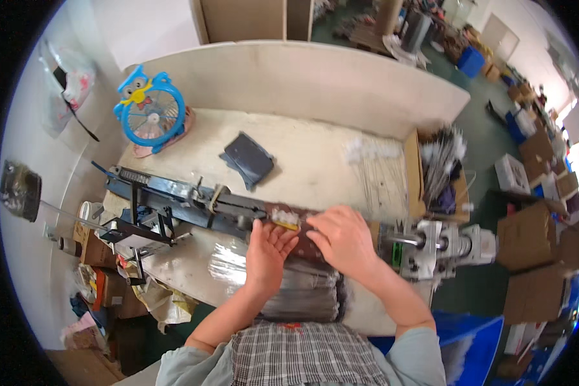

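Palm up, my left hand (268, 254) has its fingers apart and loosely curled, beside the end of a long dark metal machine (238, 209). Nothing shows in its palm. My right hand (346, 239) reaches in from the right, thumb and fingers bent together above a reddish-brown plate (307, 248). Whatever its fingertips hold is hidden or too small to make out. Between the hands sits a small yellow and whitish piece (284, 220) on the machine's end. Just below them lies a bundle of thin grey rods (302, 296), apparently in clear plastic.
A grey metal mechanism with a shaft (424, 244) stands at the right edge of the table. Behind are a dark flat pouch (249, 157), a blue toy-shaped fan (153, 116), loose thin wires (376, 170) and a cardboard box (415, 174) of wire pieces. A blue bin (473, 341) sits lower right.
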Demonstrator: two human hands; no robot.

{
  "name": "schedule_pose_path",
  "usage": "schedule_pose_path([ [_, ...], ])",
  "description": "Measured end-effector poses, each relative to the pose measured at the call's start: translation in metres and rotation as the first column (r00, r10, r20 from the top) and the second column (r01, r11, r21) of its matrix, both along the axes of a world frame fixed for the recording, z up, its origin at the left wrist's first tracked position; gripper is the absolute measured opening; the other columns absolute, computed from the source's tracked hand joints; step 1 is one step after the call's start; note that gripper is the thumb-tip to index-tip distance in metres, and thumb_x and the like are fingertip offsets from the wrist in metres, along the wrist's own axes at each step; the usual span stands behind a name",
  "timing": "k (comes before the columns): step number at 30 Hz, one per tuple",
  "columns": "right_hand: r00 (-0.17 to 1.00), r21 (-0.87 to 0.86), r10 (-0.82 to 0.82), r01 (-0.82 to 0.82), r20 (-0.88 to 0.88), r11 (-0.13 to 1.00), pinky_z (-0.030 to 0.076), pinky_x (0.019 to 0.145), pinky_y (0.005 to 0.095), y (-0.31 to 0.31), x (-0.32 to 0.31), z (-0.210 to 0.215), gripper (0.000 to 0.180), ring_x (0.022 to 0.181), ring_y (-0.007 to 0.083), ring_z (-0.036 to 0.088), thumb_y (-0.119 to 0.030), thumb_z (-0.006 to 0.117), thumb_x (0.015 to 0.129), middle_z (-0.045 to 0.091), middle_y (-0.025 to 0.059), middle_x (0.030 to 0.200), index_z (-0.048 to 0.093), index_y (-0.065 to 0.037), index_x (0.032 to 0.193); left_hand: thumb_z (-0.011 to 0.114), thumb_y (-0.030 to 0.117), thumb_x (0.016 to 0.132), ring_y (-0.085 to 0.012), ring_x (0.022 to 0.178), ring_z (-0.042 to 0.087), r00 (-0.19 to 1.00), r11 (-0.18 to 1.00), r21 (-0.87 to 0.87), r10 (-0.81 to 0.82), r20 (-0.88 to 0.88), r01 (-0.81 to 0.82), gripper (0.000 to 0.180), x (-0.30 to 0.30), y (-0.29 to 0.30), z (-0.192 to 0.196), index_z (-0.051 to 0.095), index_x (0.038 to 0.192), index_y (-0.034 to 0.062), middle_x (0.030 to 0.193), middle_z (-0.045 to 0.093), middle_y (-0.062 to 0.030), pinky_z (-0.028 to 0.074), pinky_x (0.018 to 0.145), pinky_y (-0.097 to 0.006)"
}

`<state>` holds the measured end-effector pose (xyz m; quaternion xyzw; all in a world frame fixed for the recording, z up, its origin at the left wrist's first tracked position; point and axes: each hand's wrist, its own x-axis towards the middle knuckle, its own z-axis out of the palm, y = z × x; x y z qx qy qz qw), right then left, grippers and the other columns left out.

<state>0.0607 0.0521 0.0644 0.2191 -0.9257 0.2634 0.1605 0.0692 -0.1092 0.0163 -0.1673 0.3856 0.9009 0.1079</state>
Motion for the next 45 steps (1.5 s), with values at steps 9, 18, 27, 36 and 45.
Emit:
schedule_pose_path([
  [9,0.905,0.081,-0.006,-0.032,0.424,0.996,0.051,0.065,0.0372,0.025,0.049,-0.06,0.019,0.076,0.0249,0.063,-0.02,0.061,0.082,0.063,0.0074,0.081,0.065,-0.011,0.099,0.063,0.018,0.083,-0.0208,0.09,0.06,0.98,0.93,-0.331,0.188,0.059,-0.158,0.043,0.029,-0.103,-0.03,0.05,0.12,0.0013,0.107,0.06,-0.0108,0.047,0.08,-0.03],
  [18,0.832,0.162,0.06,-0.178,0.552,0.971,0.05,0.07,0.039,0.035,0.048,-0.041,0.016,0.083,0.0265,0.062,-0.018,0.057,0.082,0.062,0.0046,0.089,0.067,-0.015,0.093,0.072,0.041,0.076,-0.0079,0.052,0.05,0.517,0.423,-0.457,0.85,-0.099,-0.783,0.031,0.087,-0.399,-0.125,0.057,0.075,0.0133,0.06,0.051,0.005,0.038,0.048,-0.017],
  [27,0.826,0.282,-0.074,-0.105,0.559,0.954,0.05,0.068,0.0395,0.045,0.057,-0.056,0.016,0.084,0.0276,0.061,-0.015,0.053,0.085,0.06,0.0053,0.088,0.064,-0.014,0.098,0.062,0.037,0.086,-0.0185,0.09,0.06,0.597,0.589,-0.259,0.8,0.055,-0.766,0.029,0.068,-0.282,-0.142,0.058,0.092,0.0083,0.09,0.063,-0.005,0.049,0.077,-0.032],
  [36,0.865,0.229,-0.013,-0.118,0.501,0.966,0.051,0.065,0.0436,0.04,0.057,-0.054,0.016,0.077,0.0332,0.063,-0.006,0.052,0.079,0.06,0.0132,0.084,0.06,-0.005,0.093,0.064,0.017,0.083,-0.0161,0.096,0.056,0.98,0.862,-0.467,-0.19,0.063,0.197,0.031,0.019,-0.02,-0.025,0.05,0.107,0.0035,0.099,0.059,-0.0073,0.044,0.085,-0.027],
  [45,0.892,0.286,-0.094,-0.041,0.443,0.957,0.05,0.063,0.0413,0.054,0.062,-0.016,0.021,0.074,0.0313,0.061,-0.004,0.056,0.074,0.058,0.0111,0.082,0.059,-0.005,0.094,0.054,0.035,0.089,-0.014,0.053,0.046,0.933,0.888,0.427,-0.286,0.217,0.172,0.027,0.004,-0.052,0.069,0.053,0.084,0.0084,0.062,0.047,-0.0002,0.038,0.047,-0.028],
])
